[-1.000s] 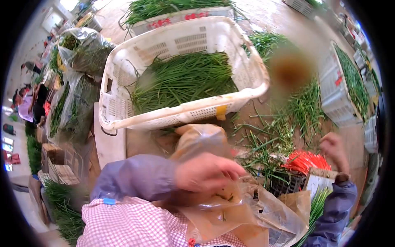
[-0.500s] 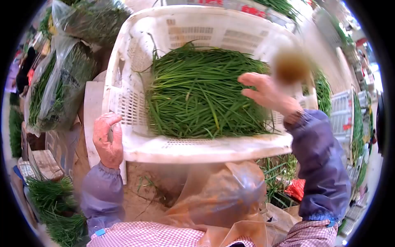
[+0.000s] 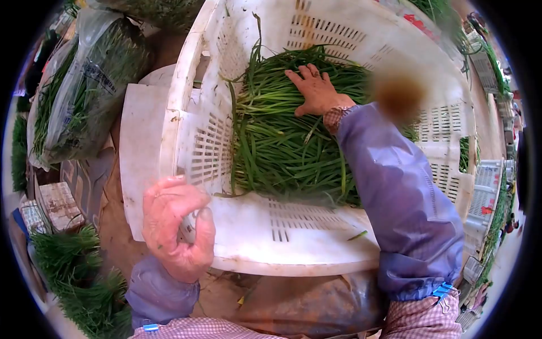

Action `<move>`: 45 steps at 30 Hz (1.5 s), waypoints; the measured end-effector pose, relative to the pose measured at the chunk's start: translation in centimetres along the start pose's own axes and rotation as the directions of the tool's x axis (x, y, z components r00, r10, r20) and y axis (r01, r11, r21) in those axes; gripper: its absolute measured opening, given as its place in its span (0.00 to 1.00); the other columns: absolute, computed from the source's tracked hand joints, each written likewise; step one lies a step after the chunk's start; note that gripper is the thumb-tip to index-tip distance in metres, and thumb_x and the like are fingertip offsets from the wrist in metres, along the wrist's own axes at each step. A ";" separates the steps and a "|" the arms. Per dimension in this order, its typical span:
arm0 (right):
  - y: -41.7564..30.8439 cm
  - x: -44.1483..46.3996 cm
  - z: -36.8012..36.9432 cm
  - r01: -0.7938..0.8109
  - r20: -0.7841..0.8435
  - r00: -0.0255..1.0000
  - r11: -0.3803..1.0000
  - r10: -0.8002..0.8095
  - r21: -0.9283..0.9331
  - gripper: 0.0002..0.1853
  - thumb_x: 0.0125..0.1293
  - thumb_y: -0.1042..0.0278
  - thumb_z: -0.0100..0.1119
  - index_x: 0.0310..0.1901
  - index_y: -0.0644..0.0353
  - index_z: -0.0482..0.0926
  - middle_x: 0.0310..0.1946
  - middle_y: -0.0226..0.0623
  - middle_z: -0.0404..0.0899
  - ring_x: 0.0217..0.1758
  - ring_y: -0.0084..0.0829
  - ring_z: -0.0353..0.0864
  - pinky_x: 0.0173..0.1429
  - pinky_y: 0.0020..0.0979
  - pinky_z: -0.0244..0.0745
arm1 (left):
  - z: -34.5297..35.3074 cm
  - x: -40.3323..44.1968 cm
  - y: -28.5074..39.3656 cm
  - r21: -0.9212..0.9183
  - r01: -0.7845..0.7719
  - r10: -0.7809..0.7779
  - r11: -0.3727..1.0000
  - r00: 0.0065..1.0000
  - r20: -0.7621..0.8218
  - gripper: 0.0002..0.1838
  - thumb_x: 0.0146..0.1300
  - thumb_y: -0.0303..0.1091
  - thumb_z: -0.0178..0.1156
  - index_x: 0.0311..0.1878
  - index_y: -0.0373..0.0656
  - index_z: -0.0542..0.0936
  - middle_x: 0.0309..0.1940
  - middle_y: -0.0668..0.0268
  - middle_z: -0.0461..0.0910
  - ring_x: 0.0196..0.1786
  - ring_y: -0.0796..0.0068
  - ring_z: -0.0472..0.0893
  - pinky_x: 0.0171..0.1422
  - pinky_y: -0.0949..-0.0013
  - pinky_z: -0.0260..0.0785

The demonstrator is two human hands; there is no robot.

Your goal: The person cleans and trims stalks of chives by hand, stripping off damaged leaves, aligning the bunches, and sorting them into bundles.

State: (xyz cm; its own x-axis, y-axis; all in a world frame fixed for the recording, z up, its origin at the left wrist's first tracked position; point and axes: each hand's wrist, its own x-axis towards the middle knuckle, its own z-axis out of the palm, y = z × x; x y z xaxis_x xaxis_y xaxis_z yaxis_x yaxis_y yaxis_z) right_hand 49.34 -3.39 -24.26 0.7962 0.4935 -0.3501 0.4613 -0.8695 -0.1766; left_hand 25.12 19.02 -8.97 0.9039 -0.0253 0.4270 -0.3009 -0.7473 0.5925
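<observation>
A white plastic crate [image 3: 293, 257] with slotted walls fills the middle of the view, tilted toward me. Inside it lies a thick layer of garlic chives [image 3: 288, 164], their long flat green leaves running mostly sideways. My right hand [image 3: 318, 90] rests palm down on top of the chives, fingers spread. At the crate's near left corner, my left hand [image 3: 179, 226] is curled round the rim, thumb and fingers closing on it. Purple sleeve covers are on both forearms.
Clear plastic bags of greens [image 3: 84, 96] stand at the left, beside a white board [image 3: 144, 164]. Bundles of green leaves [image 3: 73, 271] lie at lower left. Another white crate [image 3: 486, 195] is on the right. A brown plastic sheet [image 3: 305, 302] lies below the crate.
My right hand has moved left and farther in, from the right side of the chives to their top middle. The crate appears closer and more tilted; my left hand stays at its corner.
</observation>
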 end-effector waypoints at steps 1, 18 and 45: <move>0.0 0.3 -0.2 0.029 0.047 0.999 0.999 -0.028 -0.019 0.57 0.42 0.54 0.76 0.72 0.44 0.49 0.72 0.47 0.46 0.76 0.51 0.38 0.73 0.59 0.40 | 0.0 0.0 0.0 0.016 -0.007 0.007 1.000 1.000 0.012 0.10 0.46 0.20 0.57 0.35 0.40 0.77 0.30 0.64 0.78 0.37 0.67 0.78 0.57 0.56 0.68; 2.4 -5.1 -1.2 0.047 -0.039 0.999 0.867 -0.032 0.497 0.38 0.46 0.63 0.71 0.58 0.66 0.63 0.49 0.51 0.74 0.52 0.43 0.75 0.57 0.37 0.69 | -0.3 -0.2 -0.2 -0.007 0.029 -0.029 1.000 1.000 0.012 0.11 0.46 0.19 0.57 0.35 0.41 0.78 0.29 0.65 0.79 0.36 0.66 0.80 0.60 0.55 0.65; 8.8 -17.5 -2.2 0.080 -0.416 0.909 0.989 -0.022 0.124 0.47 0.51 0.47 0.67 0.68 0.60 0.55 0.47 0.56 0.77 0.53 0.49 0.77 0.55 0.42 0.72 | 24.8 14.0 3.4 -0.714 0.667 -0.039 0.213 0.736 0.676 0.22 0.50 0.24 0.69 0.50 0.39 0.76 0.44 0.65 0.80 0.47 0.71 0.78 0.54 0.65 0.71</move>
State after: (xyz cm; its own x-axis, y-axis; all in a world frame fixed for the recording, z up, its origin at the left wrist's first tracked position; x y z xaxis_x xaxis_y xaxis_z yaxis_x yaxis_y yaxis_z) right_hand 40.28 -19.65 -17.68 0.8766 0.4764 0.0681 0.4718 -0.8229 -0.3166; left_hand 44.26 -0.30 -17.93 0.8825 -0.4382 -0.1709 0.3220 0.2981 0.8986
